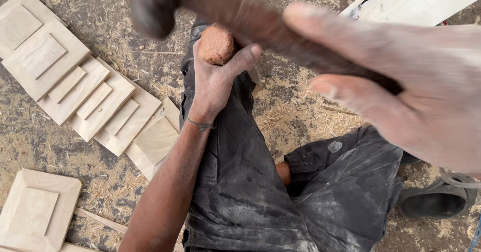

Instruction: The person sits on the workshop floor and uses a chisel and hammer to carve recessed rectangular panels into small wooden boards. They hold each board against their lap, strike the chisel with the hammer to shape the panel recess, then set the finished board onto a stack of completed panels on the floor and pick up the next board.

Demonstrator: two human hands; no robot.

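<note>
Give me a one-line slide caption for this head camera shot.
Right hand swings a blurred hammer while left hand grips a round-topped tool beside carved wooden panels.

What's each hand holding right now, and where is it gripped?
Right hand grips a blurred hammer by its handle. Left hand wraps a wooden tool handle just below its rounded top.

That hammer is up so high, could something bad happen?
Maybe. The hammer is blurred, swinging in the right hand, while the left hand grips the rounded wooden handle just below it. A crooked blow might land on those fingers. The handle stands over the person's dark trousers, so a slip could hit the leg. The carved wooden panels lie close by on the sawdust, and a dropped hammer might dent one.
</note>
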